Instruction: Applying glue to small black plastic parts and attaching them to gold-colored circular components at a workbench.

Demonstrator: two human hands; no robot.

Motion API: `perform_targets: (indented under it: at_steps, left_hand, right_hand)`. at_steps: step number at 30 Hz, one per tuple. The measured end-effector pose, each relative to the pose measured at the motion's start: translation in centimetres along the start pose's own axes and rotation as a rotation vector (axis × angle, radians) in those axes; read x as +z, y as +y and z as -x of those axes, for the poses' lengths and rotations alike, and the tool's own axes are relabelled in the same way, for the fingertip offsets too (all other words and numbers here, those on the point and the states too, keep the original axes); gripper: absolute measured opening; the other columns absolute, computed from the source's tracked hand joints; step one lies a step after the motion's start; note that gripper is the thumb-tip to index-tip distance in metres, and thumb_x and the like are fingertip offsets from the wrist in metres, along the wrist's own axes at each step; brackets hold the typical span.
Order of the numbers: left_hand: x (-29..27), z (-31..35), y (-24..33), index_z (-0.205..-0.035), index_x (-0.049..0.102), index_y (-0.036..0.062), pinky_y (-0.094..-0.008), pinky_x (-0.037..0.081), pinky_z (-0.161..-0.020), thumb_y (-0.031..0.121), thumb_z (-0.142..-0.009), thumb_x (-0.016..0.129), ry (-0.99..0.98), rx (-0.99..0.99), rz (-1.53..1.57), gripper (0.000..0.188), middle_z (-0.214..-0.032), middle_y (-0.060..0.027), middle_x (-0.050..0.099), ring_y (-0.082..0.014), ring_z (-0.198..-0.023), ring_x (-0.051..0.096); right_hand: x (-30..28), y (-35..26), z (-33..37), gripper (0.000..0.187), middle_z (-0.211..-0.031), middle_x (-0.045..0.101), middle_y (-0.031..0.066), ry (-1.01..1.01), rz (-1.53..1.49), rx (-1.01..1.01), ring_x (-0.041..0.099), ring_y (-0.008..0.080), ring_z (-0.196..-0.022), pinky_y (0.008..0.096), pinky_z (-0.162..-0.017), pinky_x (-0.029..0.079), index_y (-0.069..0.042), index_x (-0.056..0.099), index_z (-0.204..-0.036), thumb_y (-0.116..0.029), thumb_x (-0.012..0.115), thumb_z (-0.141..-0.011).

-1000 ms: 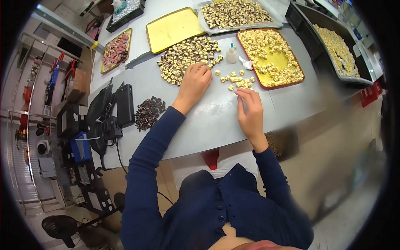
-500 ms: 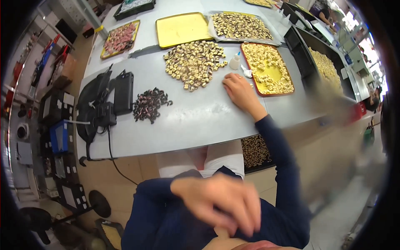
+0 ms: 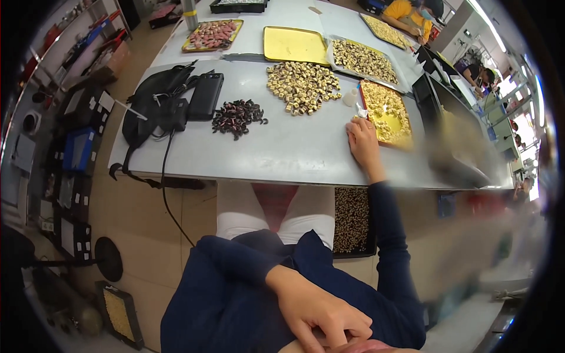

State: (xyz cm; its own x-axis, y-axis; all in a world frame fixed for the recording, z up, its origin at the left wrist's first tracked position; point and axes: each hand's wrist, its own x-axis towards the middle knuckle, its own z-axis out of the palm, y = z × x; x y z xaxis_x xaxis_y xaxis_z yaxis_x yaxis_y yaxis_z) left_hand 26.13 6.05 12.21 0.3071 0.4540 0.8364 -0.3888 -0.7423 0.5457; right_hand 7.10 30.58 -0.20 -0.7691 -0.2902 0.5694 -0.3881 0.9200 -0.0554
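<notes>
My right hand (image 3: 362, 138) rests on the grey table with its fingers curled together beside a red-rimmed yellow tray (image 3: 402, 141) of small pale yellow pieces. Its fingertips are close to a crumpled white scrap (image 3: 361, 112); whatever they may pinch is too small to make out. A small pale squeeze bottle (image 3: 351, 97) stands just beyond. My left hand (image 3: 315, 303) is raised in front of my upper body, palm inward and fingers bent but apart. Some of its fingertips are hidden against skin, and nothing shows in it.
Left of the bottle lies a heap of gold-and-dark cube-like pieces (image 3: 303, 88), then dark curved bits (image 3: 237, 117). A black bag (image 3: 141, 112) with cables occupies the table's left. Behind are a bare yellow tray (image 3: 294, 44) and filled trays. A co-worker (image 3: 406, 17) sits at the far right.
The view has shifted, so the table appears higher. My left hand, blurred before, is now lower and nearly still. My right hand's fingers are more curled and nearer the white scrap.
</notes>
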Motion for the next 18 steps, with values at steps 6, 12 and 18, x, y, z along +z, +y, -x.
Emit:
perform_targets:
  at_steps: [6,12,18]
  left_hand:
    - [2.8,0.5,-1.2,-0.089,0.058,-0.0015,-0.0428,0.037,-0.073,0.036,-0.090,0.059,-0.010,-0.052,-0.081,0.038,-0.093,-0.0195,0.049,-0.0343,-0.081,0.044]
    - [4.9,0.0,-2.3,-0.097,0.058,-0.0022,-0.0423,0.038,-0.077,0.038,-0.088,0.061,0.071,-0.090,-0.043,0.042,-0.095,-0.0171,0.053,-0.0311,-0.082,0.046]
    - [6.2,1.7,-4.4,-0.117,0.053,0.0012,-0.0407,0.037,-0.082,0.045,-0.088,0.058,-0.158,-0.068,-0.153,0.053,-0.112,-0.0159,0.048,-0.0295,-0.095,0.045]
  right_hand:
    - [-1.0,-4.0,1.9,0.025,-0.108,0.059,0.0129,0.336,-0.139,0.159,0.054,0.0307,-0.104,0.0385,-0.091,0.041,-0.004,0.060,-0.106,-0.002,0.061,-0.081]
    - [-0.1,-5.1,4.4,0.024,-0.103,0.058,0.0168,0.414,-0.259,0.287,0.054,0.0338,-0.099,0.0409,-0.087,0.042,-0.001,0.059,-0.105,0.001,0.057,-0.081]
    - [0.3,-5.5,4.8,0.021,-0.098,0.058,0.0170,0.451,-0.243,0.373,0.054,0.0349,-0.096,0.0416,-0.084,0.043,-0.001,0.059,-0.102,0.002,0.057,-0.081]
